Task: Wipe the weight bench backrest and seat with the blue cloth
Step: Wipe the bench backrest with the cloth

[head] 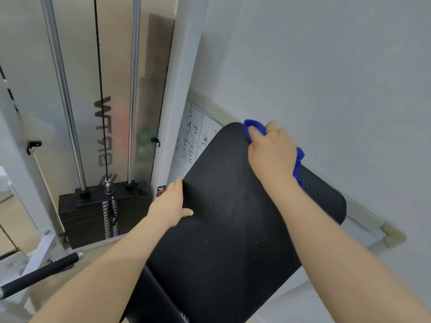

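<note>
The black padded backrest [224, 229] of the weight bench fills the lower middle, tilted up toward the wall. My right hand [271, 152] grips the blue cloth [254, 125] and presses it on the backrest's top edge; more cloth shows past the wrist on the right. My left hand [171, 205] holds the backrest's left edge, thumb on the front face, fingers hidden behind the pad. The seat is mostly out of view at the bottom.
A weight stack [102, 215] with chrome guide rods [63, 94] and a cable stands at the left. A white frame post [177, 94] rises beside the backrest. A whiteboard [193, 136] leans behind it. A black handle bar [39, 273] juts out at lower left. The grey wall is on the right.
</note>
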`<state>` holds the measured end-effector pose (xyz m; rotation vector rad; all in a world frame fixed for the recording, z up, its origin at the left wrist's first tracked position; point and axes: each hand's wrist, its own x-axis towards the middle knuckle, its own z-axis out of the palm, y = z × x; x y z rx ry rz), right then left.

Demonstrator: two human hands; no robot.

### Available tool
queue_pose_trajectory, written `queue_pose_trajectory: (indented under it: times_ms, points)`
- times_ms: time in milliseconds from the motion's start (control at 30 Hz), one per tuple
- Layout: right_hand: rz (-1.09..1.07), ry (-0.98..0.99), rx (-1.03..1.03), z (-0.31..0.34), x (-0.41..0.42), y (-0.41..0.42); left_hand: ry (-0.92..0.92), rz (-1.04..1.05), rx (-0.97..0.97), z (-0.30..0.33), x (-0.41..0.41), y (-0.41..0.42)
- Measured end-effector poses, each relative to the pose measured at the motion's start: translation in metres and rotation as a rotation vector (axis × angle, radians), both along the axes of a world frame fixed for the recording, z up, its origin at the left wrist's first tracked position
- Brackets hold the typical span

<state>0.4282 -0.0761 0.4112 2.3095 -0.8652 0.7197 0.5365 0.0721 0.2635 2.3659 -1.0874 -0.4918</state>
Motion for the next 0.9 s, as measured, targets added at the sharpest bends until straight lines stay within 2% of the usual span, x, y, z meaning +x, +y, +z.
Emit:
queue_pose_trajectory:
  times_ms: [67,200,233,333,433,467,567,667,733,833,867,900]
  points:
    - [0.102,0.08,-0.034,-0.032,0.0,0.02,0.01,0.012,-0.015,-0.001,0.002,0.0]
    - [0.241,0.501,0.023,-0.075,0.006,0.053,0.019,0.026,-0.027,0.0,-0.001,0.0]
    - [0.237,0.489,-0.005,-0.067,0.013,0.049,0.016,0.029,-0.034,-0.001,-0.002,0.001]
    - [0.12,0.258,-0.018,-0.03,0.036,0.027,0.013,0.022,-0.045,-0.003,0.0,0.001]
    - [0.074,0.204,0.037,-0.04,0.048,0.032,0.001,0.012,-0.037,-0.001,0.003,0.001]
    - [0.118,0.232,0.014,-0.053,0.048,0.041,-0.001,0.007,-0.029,-0.002,0.003,0.001]
    - [0.28,0.49,0.037,-0.102,0.033,0.07,0.007,0.0,-0.038,-0.004,0.004,0.0]
    - [0.355,0.613,0.106,-0.096,0.033,0.073,0.024,0.01,-0.056,-0.005,0.006,0.001]
    - [0.299,0.524,0.056,-0.061,0.045,0.052,0.028,0.008,-0.056,-0.005,0.007,0.001]
    - [0.169,0.152,0.057,-0.014,0.053,0.016,0.01,0.013,-0.062,-0.01,0.007,0.003]
    - [0.183,0.104,0.033,-0.016,0.052,0.014,0.012,0.018,-0.063,-0.011,0.007,0.003]
    - [0.174,0.147,-0.015,-0.026,0.05,0.02,0.015,0.021,-0.064,-0.011,0.007,0.003]
